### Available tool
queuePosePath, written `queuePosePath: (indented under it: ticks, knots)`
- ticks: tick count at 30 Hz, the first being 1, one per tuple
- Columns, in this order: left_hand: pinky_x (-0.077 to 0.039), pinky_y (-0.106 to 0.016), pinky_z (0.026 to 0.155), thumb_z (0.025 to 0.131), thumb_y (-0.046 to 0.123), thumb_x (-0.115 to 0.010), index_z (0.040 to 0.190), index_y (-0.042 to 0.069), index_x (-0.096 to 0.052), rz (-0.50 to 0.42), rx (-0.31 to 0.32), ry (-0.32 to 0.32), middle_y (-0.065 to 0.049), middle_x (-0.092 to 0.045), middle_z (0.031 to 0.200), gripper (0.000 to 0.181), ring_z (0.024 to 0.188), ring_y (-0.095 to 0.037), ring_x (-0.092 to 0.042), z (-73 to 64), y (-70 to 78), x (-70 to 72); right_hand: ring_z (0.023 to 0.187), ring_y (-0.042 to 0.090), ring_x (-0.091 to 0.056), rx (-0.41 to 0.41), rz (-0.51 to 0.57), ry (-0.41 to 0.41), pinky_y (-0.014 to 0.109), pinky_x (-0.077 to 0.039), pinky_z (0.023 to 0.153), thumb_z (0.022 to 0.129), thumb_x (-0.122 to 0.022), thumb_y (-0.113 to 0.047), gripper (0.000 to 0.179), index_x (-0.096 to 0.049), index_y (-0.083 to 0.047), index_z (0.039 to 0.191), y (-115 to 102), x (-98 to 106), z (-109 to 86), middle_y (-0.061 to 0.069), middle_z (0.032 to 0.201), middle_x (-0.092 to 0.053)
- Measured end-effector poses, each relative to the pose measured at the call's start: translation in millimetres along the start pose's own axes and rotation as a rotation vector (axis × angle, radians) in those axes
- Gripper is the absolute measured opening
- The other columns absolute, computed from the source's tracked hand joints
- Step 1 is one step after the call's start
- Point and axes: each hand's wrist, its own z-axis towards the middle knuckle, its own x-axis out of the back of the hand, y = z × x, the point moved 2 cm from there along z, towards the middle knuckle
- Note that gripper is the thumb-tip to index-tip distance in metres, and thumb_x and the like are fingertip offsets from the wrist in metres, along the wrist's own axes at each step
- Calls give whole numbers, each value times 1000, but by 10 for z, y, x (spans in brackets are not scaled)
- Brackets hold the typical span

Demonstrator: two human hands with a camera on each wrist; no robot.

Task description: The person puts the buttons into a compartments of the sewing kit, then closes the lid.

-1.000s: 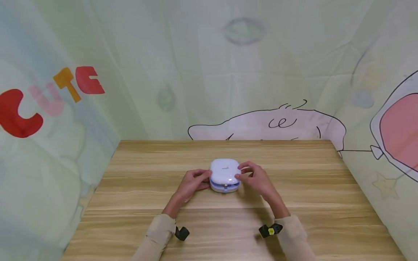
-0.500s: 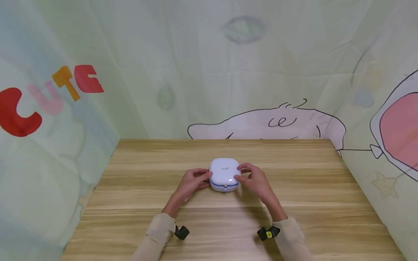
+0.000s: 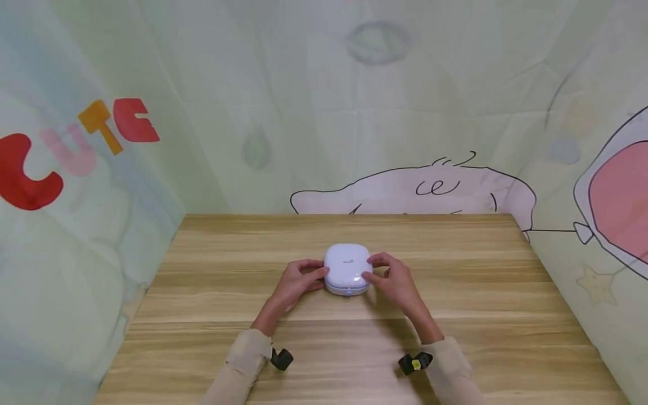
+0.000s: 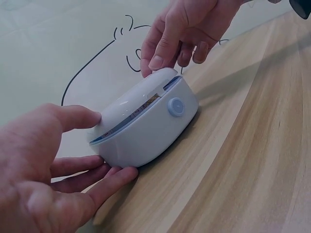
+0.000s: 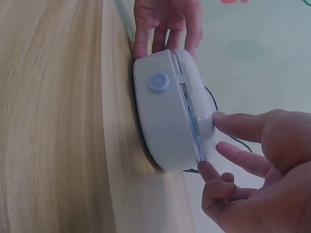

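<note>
A white rounded-square case (image 3: 348, 291) sits on the wooden table, with small dark print on its lid (image 3: 347, 261). A narrow gap runs between lid and base, showing a blue inner rim and something brownish inside. On its front is a pale blue round button (image 4: 176, 107). My left hand (image 3: 297, 284) holds the left side, thumb at the lid edge and other fingers low against the base. With thumb and fingertips, my right hand (image 3: 397, 279) grips the lid's right side, as the right wrist view also shows. Most of the contents are hidden.
The wood-grained table (image 3: 228, 253) extends around the case. Behind and beside it hangs a printed cloth backdrop (image 3: 228, 112) with cartoon shapes and letters. A dark wrist camera (image 3: 282, 359) is worn at the left cuff, another (image 3: 415, 363) at the right.
The lid has come down toward the base, and the front gap has narrowed. My right hand has lowered slightly with it; my left hand has stayed at the left side.
</note>
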Motion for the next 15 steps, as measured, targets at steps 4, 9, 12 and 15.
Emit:
queuePosePath:
  ticks: [4,9,12,15]
  knots:
    - [-61,-39,94,96,13,-77,135,-8,-61,0,7,3,-24,-60,134,47,111,-30,-68,13,-3,-3,119,32,-60,-19,3,-9,50,-55,99,94,-81,-20,34,-67,-10,123,3,10,-3,13,126,-68]
    - [-62,-40,93,96,12,-76,134,-9,-61,-1,9,4,-25,-60,134,46,111,-30,-68,13,-9,-2,115,35,-64,-66,20,-37,51,-59,95,94,-80,-23,43,-62,-12,131,23,10,8,15,124,-68]
    - [-62,-40,93,97,13,-76,134,-9,-61,3,7,4,-25,-60,134,46,112,-31,-68,13,-12,3,118,36,-63,-92,19,-54,54,-58,97,96,-78,-26,47,-59,-14,136,35,11,8,17,126,-67]
    - [-61,-39,94,96,13,-77,135,-8,-61,9,7,5,-24,-60,134,47,113,-31,-68,16,-13,7,122,38,-61,-100,18,-67,57,-56,100,97,-77,-29,49,-57,-15,140,47,7,11,19,130,-66]
